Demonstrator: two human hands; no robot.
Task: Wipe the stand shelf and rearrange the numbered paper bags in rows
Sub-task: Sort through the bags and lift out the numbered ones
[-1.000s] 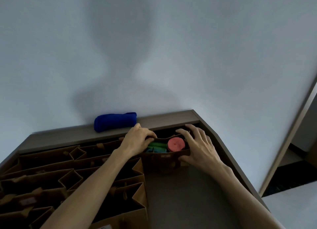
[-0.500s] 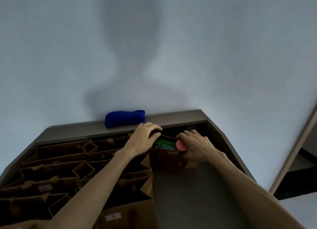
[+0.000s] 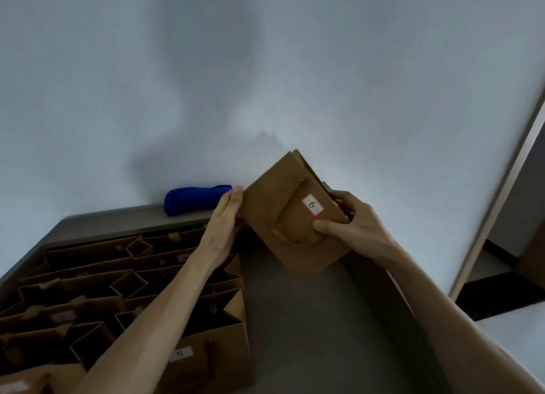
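A brown paper bag [image 3: 277, 216] with a white label reading 6 is lifted off the shelf and tilted, its front face towards me. My right hand [image 3: 351, 225] grips its upper right edge, thumb on the front. My left hand [image 3: 227, 219] presses flat with straight fingers against the bag's left side. Rows of brown paper bags [image 3: 124, 281] stand on the grey stand shelf [image 3: 298, 328] at the left; the nearest one [image 3: 206, 355] is labelled 5. A rolled blue cloth [image 3: 194, 200] lies on the shelf's back ledge against the wall.
A bare strip of the shelf runs between the bag rows and the shelf's right rim [image 3: 383, 278]. A white wall rises behind. At the right, a pale door frame [image 3: 501, 187] and a dark opening beside it.
The bag that stood at the back right of the shelf has been lifted and tipped so its label faces me. Both hands rose with it, and the camera shifted.
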